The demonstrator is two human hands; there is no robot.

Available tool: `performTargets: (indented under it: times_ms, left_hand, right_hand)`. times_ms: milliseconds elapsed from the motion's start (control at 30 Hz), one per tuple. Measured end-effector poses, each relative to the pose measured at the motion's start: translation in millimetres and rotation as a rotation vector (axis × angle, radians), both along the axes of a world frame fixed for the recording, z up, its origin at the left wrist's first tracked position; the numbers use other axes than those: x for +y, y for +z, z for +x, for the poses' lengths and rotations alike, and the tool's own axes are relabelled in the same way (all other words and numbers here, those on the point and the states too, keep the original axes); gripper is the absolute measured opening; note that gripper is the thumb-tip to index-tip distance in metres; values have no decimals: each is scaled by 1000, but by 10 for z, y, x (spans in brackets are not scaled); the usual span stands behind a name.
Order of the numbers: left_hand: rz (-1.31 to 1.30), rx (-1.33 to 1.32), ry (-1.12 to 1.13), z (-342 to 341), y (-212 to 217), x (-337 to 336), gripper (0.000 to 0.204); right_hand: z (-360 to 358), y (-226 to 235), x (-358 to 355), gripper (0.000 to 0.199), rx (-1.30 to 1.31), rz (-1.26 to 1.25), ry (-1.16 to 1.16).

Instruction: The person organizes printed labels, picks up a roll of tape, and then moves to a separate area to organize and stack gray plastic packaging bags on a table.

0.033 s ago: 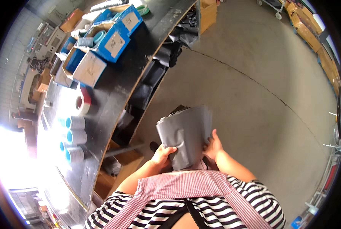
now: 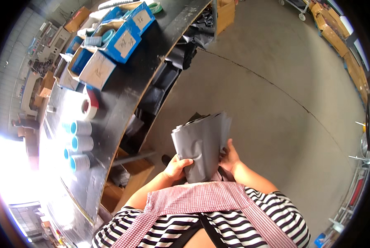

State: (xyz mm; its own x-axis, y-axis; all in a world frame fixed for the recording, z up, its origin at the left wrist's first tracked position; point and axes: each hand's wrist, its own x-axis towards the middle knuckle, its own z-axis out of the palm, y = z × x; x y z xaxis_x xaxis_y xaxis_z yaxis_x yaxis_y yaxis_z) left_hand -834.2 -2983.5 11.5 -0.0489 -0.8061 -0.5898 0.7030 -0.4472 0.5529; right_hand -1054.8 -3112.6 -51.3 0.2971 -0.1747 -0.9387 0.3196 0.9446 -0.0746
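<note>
Step in hand: the person holds a stack of grey plastic mailer bags (image 2: 201, 146) upright in front of the chest, squaring or sorting it, by my reading.
Left hand (image 2: 177, 167): its grip is closed on the stack's lower left edge, fingers curled over the front face.
Right hand (image 2: 229, 157): behind the stack's right edge, thumb on the side; it looks closed on the bags, though the fingers are mostly hidden.
Where the bags are: in the air between both hands, above the concrete floor (image 2: 284, 103) — apart from the counter (image 2: 123, 99) at the person's left.
How the bags look: matte grey, thin and floppy, several layers fanned at the top right corner, a soft dent in the front sheet.
Next move, as I judge it: peeling off one bag needs a thumb sliding a single layer free while the other hand pinches the rest — slippery film could let several slip together.
On the counter: blue cardboard boxes (image 2: 123, 35), a tape roll (image 2: 89, 106), blue-cored rolls (image 2: 80, 144).
</note>
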Motion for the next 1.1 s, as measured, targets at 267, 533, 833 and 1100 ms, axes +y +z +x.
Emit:
performTargets:
  times_ms: [267, 533, 833, 1100]
  left_hand:
    - [-528, -552, -408, -220, 1245, 1160, 38]
    - [-664, -1499, -380, -306, 1940, 3552, 65]
    - [77, -1861, 51, -871, 2570, 7213, 64]
    - [588, -2134, 474, -947, 2454, 8613, 53]
  right_hand:
    - [182, 680, 799, 97, -920, -93, 265]
    - [1868, 1328, 2327, 73, -1239, 126, 991]
    - [2854, 1881, 6228, 71, -1354, 478, 1509]
    - [3463, 1934, 8247, 70, -1340, 657, 1690]
